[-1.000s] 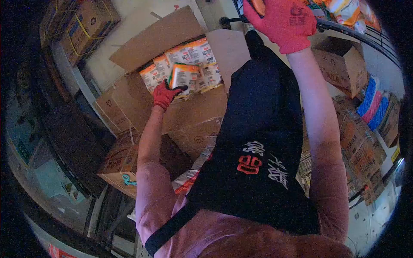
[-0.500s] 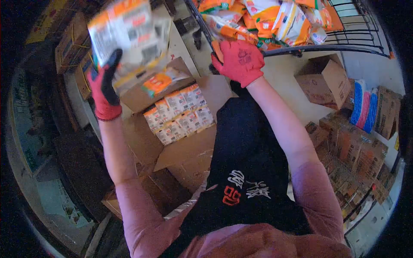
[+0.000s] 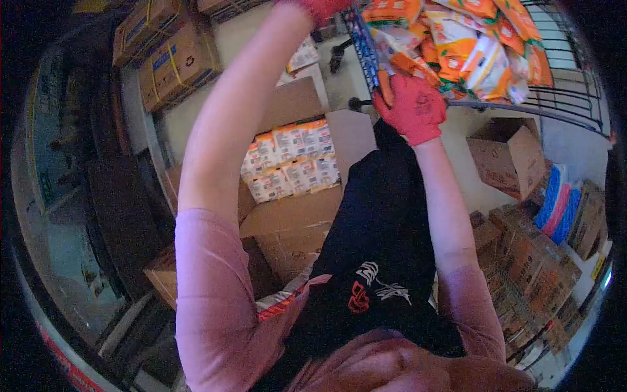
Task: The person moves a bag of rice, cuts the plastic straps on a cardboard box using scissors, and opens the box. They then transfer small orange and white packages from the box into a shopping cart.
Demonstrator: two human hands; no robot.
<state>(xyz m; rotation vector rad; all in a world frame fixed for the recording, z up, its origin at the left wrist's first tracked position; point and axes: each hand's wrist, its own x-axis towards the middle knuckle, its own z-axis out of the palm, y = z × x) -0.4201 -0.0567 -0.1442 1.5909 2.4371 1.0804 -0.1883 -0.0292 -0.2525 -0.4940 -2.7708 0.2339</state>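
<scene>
My left hand (image 3: pixel 320 9), in a red glove, is at the top edge beside the left side of the wire cart (image 3: pixel 457 103). Its fingers are out of the picture, so what it holds does not show. My right hand (image 3: pixel 411 110), also red-gloved, is wrapped round the cart's near left corner. Orange and white packets (image 3: pixel 483 62) lie heaped in the cart. Below my left forearm stands an open cardboard box (image 3: pixel 287 219) with rows of white and orange packets (image 3: pixel 294 160) inside. More white packets (image 3: pixel 304 55) show behind its far flap.
Strapped cardboard cartons (image 3: pixel 176 68) stand at the upper left. An open brown carton (image 3: pixel 506 160) is on the floor at right, near blue and pink bundles (image 3: pixel 557 206). Stacked flat cardboard (image 3: pixel 529 261) lies at the lower right.
My left hand has swung from the upper left to the top centre, by the cart; the white and orange packets it held are out of sight. My right hand stays on the cart's corner.
</scene>
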